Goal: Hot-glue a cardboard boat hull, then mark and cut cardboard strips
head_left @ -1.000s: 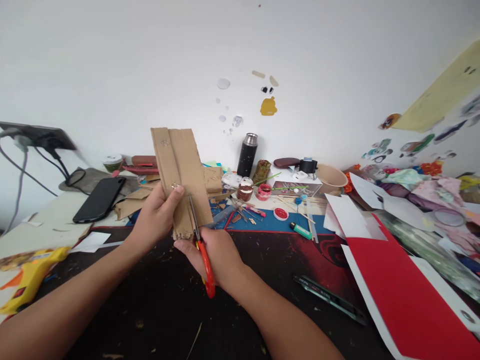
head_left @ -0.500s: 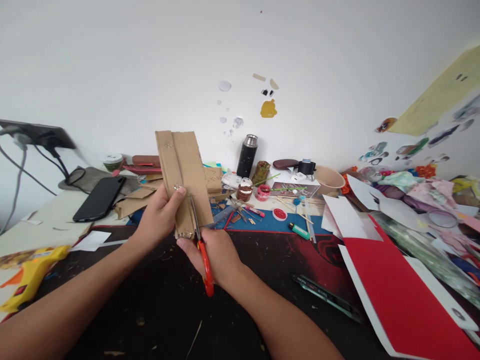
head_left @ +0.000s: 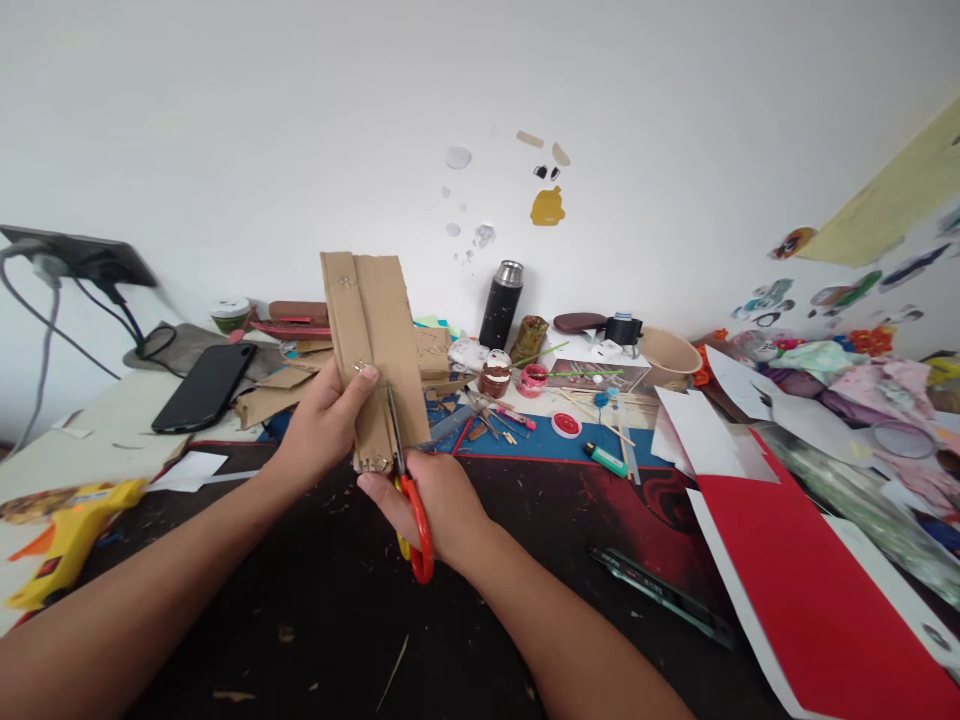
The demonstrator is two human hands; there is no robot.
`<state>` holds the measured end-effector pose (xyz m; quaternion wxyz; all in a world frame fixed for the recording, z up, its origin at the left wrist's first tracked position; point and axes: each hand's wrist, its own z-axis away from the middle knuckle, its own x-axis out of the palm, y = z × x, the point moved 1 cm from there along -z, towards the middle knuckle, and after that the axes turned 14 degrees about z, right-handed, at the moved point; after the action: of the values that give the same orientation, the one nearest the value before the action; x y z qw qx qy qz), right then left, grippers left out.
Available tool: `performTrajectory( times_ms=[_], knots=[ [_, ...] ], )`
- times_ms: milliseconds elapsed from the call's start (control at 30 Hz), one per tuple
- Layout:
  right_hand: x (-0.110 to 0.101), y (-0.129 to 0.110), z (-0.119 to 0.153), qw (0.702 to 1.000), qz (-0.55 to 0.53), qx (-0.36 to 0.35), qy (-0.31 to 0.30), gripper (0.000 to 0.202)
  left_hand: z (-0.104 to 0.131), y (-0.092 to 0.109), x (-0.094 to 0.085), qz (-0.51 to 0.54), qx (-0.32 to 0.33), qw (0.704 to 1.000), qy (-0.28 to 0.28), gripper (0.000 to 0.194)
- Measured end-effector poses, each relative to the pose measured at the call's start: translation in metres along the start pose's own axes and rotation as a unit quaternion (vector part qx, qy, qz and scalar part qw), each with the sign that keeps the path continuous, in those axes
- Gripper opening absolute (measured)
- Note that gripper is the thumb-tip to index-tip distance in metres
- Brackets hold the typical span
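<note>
brown, oblong, corrugated cardboard piece (head_left: pixel 394 320): raised above the dark desk mat (head_left: pixel 322 600), upright with its top leaning slightly left, between the two hands.
left hand (head_left: pixel 328 412): clamped on the cardboard's left side, thumb pressed to the front face, fingers mostly hidden behind.
right hand (head_left: pixel 446 505): closed around the handles of the red-and-yellow-handled metal scissors (head_left: pixel 423 535), near the cardboard's lower end.
blade: one lies along the cardboard's front, pointing upward; whether the other is behind cannot be told.
weight: likely light, easily borne by one hand.
stiffness: probably firm lengthwise, more willing to bend at the vertical crease.
surface: matte, and unlikely to slip.
ragged lower end: exposed fluting looks easy to crush or tear.
best hold: the left edge, thumb before and fingers behind, away from the blade line; a light pinch should spare the fluting.
</note>
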<state>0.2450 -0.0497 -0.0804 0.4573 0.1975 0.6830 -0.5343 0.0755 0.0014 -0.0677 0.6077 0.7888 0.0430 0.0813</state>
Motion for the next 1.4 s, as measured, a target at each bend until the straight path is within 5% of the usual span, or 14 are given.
performTrajectory(
  times_ms=[167, 300, 433, 700, 1033, 1400],
  knots=[
    [0.002, 0.002, 0.000, 0.989, -0.133, 0.026, -0.060, 0.046, -0.001, 0.003, -0.001, -0.006, -0.001, 1.000, 0.018, 0.067],
    [0.012, 0.008, 0.000, 0.933, -0.334, 0.038, -0.125, 0.057, -0.002, 0.004, -0.004, -0.001, -0.025, 0.999, 0.027, 0.063],
    [0.016, 0.010, -0.001, 0.906, -0.392, 0.037, -0.153, 0.059, -0.003, 0.003, -0.004, 0.015, -0.045, 0.998, 0.028, 0.062],
    [0.011, 0.007, 0.002, 0.941, -0.333, 0.022, -0.064, 0.050, -0.002, 0.005, -0.003, 0.021, -0.030, 0.999, 0.040, 0.057],
    [0.013, 0.015, 0.003, 0.951, -0.298, 0.004, -0.084, 0.064, -0.004, 0.003, -0.008, 0.002, -0.003, 0.999, 0.046, 0.061],
    [-0.002, 0.006, 0.000, 0.992, -0.119, -0.016, -0.036, 0.052, -0.003, 0.006, -0.006, -0.050, 0.029, 0.998, -0.005, 0.057]
  ],
)
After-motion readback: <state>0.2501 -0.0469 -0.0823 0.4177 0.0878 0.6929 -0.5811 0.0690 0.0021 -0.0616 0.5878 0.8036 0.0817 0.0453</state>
